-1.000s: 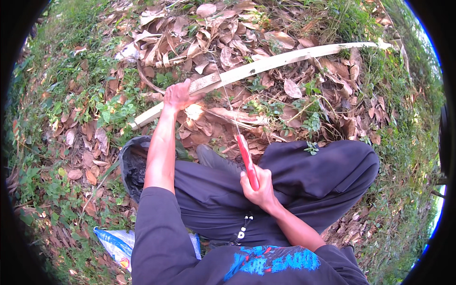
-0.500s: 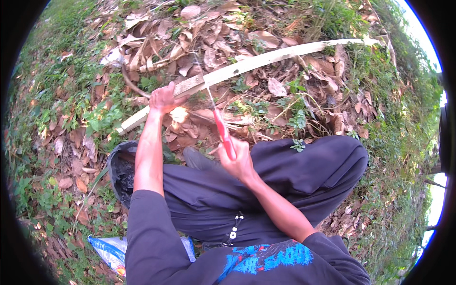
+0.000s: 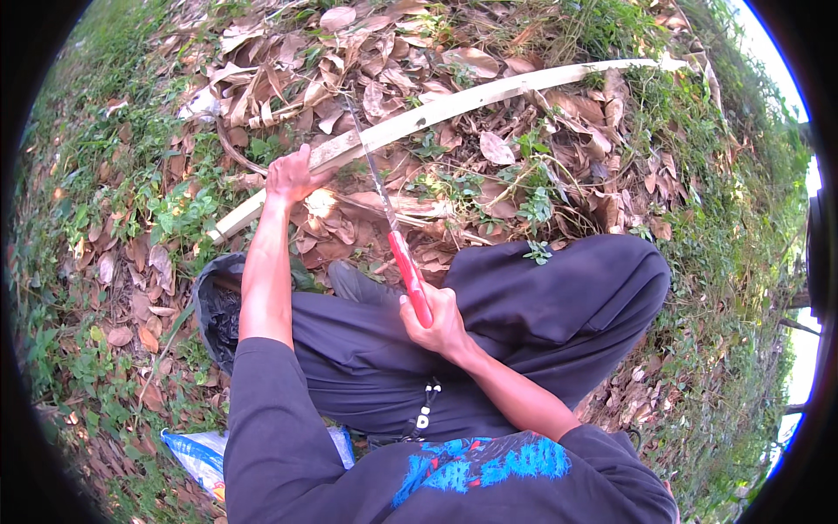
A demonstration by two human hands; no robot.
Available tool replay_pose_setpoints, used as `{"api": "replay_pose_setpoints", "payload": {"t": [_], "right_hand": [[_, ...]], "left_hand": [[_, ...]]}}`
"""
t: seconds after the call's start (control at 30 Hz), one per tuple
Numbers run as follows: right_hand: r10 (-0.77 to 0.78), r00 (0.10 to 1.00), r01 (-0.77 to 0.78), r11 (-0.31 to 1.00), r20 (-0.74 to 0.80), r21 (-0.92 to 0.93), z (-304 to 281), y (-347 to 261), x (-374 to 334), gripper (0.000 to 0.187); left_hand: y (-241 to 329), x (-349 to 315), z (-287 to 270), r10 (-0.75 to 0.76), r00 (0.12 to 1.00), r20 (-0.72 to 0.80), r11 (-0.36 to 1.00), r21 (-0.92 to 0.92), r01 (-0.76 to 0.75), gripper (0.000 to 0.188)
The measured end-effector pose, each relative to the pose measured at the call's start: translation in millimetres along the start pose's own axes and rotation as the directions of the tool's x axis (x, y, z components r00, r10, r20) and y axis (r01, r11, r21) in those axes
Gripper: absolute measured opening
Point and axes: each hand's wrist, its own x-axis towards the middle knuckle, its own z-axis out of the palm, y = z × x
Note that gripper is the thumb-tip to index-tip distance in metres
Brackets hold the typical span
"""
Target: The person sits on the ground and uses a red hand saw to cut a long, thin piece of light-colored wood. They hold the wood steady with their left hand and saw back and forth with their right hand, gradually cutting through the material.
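Note:
A long pale strip of wood (image 3: 463, 102) lies slantwise across the ground in front of me. My left hand (image 3: 291, 177) grips it left of the middle, fingers wrapped round it. My right hand (image 3: 436, 323) is closed on the red handle of a hand saw (image 3: 408, 275). The thin saw blade reaches away from me and crosses the wood just to the right of my left hand. Where blade and wood meet, I cannot make out how deep the cut is.
Dry brown leaves (image 3: 253, 83) and low green plants (image 3: 183, 210) cover the ground. My crossed legs in dark trousers (image 3: 550, 288) are close below the wood. By my left side lies a blue and white plastic bag (image 3: 199, 454). A curved stick (image 3: 234, 148) is left of my left hand.
My right hand has drawn the saw back toward me, so more blade shows on my side of the wood. The left hand keeps its hold on the strip.

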Motion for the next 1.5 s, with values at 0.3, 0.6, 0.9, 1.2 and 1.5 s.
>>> {"api": "replay_pose_setpoints", "payload": {"t": [0.3, 0.6, 0.9, 1.2, 1.5], "right_hand": [[0.076, 0.996, -0.074, 0.997, 0.039, -0.037, -9, 1, -2, 0.014], [-0.042, 0.999, 0.042, 0.999, -0.020, 0.001, -4, 10, -1, 0.013], [-0.042, 0.999, 0.042, 0.999, -0.018, 0.021, -4, 11, -2, 0.013], [-0.066, 0.997, 0.067, 0.998, -0.031, 0.021, -5, 10, -1, 0.015], [-0.067, 0.998, 0.067, 0.998, -0.021, -0.006, -6, 15, 0, 0.013]], "left_hand": [[6, 1, 1, 0.011, 1.000, -0.020, 1.000, -0.008, -0.012, 0.068], [6, 1, -2, 0.008, 1.000, -0.018, 1.000, -0.007, -0.009, 0.067], [6, 0, -3, 0.022, 0.999, -0.034, 0.999, -0.028, -0.023, 0.066], [7, 0, -4, -0.003, 1.000, -0.019, 1.000, -0.027, 0.003, 0.066], [7, 0, -4, -0.002, 1.000, -0.026, 1.000, -0.017, 0.001, 0.067]]}}
